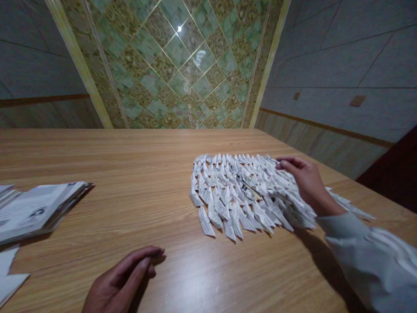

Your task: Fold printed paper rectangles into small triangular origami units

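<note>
Many small folded paper boats (228,198), made of printed white paper, stand in close rows on the wooden table. At the far right of these rows is my right hand (304,180), its thumb and fingertips brought together just at the boats. Whether a boat is between those fingertips is too small to make out. Resting on the table near the front, my left hand (120,278) has loosely curved fingers and nothing visible in it. It lies apart from the boats, to their left. My right forearm and hand hide some boats on the right side.
A stack of printed sheets (42,206) lies at the left edge, with white paper pieces (11,274) in front of it. The wooden table (130,152) reaches back toward a green and gold tiled wall (195,78). Grey wall panels flank it.
</note>
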### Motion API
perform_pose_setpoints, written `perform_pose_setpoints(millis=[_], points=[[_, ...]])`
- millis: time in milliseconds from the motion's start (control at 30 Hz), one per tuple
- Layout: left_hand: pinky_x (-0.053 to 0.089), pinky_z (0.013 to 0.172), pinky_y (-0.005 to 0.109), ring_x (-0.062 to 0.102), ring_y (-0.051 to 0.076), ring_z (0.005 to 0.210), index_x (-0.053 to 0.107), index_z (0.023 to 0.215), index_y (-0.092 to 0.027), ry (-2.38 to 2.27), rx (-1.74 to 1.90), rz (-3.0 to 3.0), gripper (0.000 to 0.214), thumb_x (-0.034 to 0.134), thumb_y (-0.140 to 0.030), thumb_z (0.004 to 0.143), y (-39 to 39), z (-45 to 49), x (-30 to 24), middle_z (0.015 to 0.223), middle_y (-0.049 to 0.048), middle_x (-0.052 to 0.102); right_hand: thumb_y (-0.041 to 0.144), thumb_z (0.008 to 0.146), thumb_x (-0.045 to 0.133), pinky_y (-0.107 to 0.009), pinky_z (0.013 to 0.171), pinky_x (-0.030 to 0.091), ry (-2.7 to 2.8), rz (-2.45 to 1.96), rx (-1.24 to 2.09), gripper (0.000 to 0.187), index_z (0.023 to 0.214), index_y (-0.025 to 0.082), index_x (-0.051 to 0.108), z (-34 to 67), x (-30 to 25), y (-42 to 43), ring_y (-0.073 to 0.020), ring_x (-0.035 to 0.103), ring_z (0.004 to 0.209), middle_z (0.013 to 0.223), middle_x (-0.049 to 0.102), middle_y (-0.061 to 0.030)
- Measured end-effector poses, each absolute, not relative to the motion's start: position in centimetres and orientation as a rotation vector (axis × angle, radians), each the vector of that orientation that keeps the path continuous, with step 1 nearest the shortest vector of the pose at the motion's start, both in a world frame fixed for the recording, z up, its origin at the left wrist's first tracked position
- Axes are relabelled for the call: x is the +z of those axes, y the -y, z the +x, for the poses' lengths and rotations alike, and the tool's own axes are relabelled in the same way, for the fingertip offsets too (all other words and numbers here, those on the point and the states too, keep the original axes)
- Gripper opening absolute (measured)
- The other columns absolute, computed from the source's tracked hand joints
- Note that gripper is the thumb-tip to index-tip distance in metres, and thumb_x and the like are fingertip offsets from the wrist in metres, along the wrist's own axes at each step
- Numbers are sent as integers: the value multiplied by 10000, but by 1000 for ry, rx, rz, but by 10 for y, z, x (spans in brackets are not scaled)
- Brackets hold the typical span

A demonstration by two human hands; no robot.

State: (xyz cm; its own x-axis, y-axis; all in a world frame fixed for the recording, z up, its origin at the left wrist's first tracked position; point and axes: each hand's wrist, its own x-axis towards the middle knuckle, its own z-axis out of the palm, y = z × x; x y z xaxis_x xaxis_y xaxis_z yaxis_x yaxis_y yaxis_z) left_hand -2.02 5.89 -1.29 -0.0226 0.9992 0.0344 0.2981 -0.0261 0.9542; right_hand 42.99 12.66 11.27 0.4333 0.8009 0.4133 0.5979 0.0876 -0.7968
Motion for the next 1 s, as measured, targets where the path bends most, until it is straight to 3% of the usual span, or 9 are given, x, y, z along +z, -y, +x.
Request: perform_pose_setpoints(millis=[100, 233, 400, 533, 600, 767, 900, 1000], points=[[646, 751, 312, 782, 281, 844, 817, 925, -264, -1450, 1108, 1523, 389, 677, -599, 785, -58, -13, 2, 946, 71, 821, 351, 890, 651, -330, 795, 552, 1465, -1393, 514, 182, 934, 199, 741, 338, 101, -72, -183, 696, 760, 761, 729, -23], [603, 911, 389, 744, 301, 1025, 805, 981, -264, -1428, 1183, 1617, 330, 658, -518, 831, -57, -14, 17, 1088, 74, 796, 245, 899, 613, -285, 694, 534, 1635, -1180, 962, 161, 899, 204, 769, 234, 68, -22, -168, 686, 749, 834, 732, -39], [558, 988, 433, 636, 303, 1238, 691, 1251, -248, -1460, 1104, 1906, 387, 560, -434, 938, -72, -42, 28, 1296, 94, 709, 33, 767, 654, -281, 775, 484, 1962, -953, 947, 253, 865, 210, 805, 190, 28, -15, -172, 671, 758, 709, 758, -17], [449, 1110, 453, 564, 295, 1322, 644, 1287, -158, -1804, 740, 2419, 440, 528, -373, 921, -111, -79, 41, 1448, 128, 589, 34, 804, 603, -266, 717, 478, 1865, -1129, 1004, 241, 834, 178, 794, 195, 19, -21, -173, 668, 760, 752, 755, -45], [390, 1150, 473, 500, 315, 1377, 620, 1306, -117, -1980, 641, 2405, 451, 558, -296, 897, -134, -101, 48, 1479, 164, 548, 55, 823, 585, -263, 689, 474, 1885, -1148, 1032, 228, 830, 169, 782, 198, 19, -24, -179, 664, 763, 743, 743, -50], [397, 1112, 552, 422, 372, 1416, 517, 1390, -80, -2385, 425, 2200, 462, 543, -212, 948, -167, -154, 63, 1513, 231, 474, 82, 842, 563, -292, 744, 452, 2047, -1057, 951, 218, 836, 171, 763, 201, 13, -27, -184, 653, 788, 767, 745, -50], [527, 960, 514, 613, 301, 1180, 574, 1307, -160, -2517, 224, 2051, 377, 633, -292, 959, -169, -177, 64, 1356, 135, 591, 98, 855, 545, -298, 754, 440, 2121, -1014, 920, 225, 854, 184, 752, 204, 7, -30, -185, 648, 800, 786, 745, -45], [571, 874, 459, 658, 249, 1052, 594, 1265, -175, -2510, 121, 1992, 337, 633, -327, 967, -167, -181, 62, 1267, 95, 626, 112, 870, 541, -299, 751, 435, 2168, -989, 892, 224, 862, 195, 748, 206, 3, -32, -187, 647, 811, 794, 745, -43]])
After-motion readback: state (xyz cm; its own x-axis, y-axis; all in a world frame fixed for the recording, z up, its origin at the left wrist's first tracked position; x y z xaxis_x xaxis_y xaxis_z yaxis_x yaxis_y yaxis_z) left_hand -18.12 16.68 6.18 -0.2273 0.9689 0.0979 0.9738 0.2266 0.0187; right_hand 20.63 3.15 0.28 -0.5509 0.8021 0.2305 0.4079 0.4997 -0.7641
